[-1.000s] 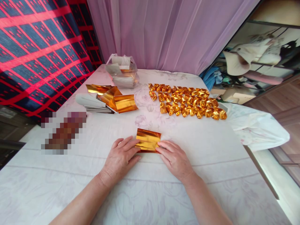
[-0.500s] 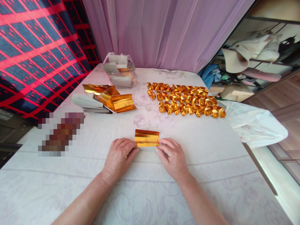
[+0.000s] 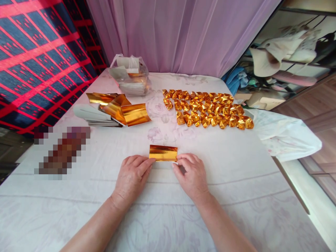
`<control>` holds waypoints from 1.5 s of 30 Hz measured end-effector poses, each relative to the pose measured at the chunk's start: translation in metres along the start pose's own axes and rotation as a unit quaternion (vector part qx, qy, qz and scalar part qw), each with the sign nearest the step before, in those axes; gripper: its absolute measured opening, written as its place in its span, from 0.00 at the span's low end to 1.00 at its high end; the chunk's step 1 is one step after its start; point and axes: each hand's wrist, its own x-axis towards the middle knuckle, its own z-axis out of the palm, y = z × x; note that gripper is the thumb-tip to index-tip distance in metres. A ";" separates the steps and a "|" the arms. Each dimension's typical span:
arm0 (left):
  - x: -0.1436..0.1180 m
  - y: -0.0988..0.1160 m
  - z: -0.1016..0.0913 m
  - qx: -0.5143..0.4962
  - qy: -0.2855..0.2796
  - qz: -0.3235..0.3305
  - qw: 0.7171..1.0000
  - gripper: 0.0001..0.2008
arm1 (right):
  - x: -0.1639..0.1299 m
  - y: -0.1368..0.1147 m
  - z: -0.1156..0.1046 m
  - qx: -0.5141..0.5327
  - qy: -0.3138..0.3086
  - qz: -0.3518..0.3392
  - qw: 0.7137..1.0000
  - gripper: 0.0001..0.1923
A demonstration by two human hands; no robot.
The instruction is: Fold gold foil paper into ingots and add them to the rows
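Note:
A small rectangle of gold foil paper (image 3: pixel 163 153) lies near the middle of the table, its shiny side up and its near edge folded over. My left hand (image 3: pixel 133 174) is closed on the paper's near left corner, thumb and fingers together. At the near right corner, my right hand (image 3: pixel 191 174) pinches the same edge between thumb and fingertips. Beyond, to the left, is a pile of gold foil sheets (image 3: pixel 136 114), several with their pale backs showing. Folded gold foil pieces (image 3: pixel 206 108) stand in rows at the far right.
Behind the pile is a clear plastic bag (image 3: pixel 131 75) of more sheets. A pixelated patch (image 3: pixel 63 152) covers something on the left. White cloth or plastic (image 3: pixel 286 134) hangs off the table's right edge. A purple curtain (image 3: pixel 162 35) closes off the back.
The pale strip along the paper's near edge has narrowed as the edge is folded over. My left thumb has moved in under the fingers. The view has shifted slightly.

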 end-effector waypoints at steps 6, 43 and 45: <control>-0.001 0.000 0.002 0.010 0.004 -0.015 1.000 0.15 | 0.000 -0.001 0.000 -0.013 -0.007 0.008 1.000 0.07; 0.000 -0.003 -0.003 -0.092 -0.014 -0.031 0.995 0.10 | 0.007 0.022 -0.002 0.076 -0.039 0.000 0.996 0.09; -0.001 -0.004 -0.001 -0.091 -0.012 -0.034 0.995 0.07 | 0.006 0.022 -0.001 0.057 -0.040 -0.009 0.998 0.09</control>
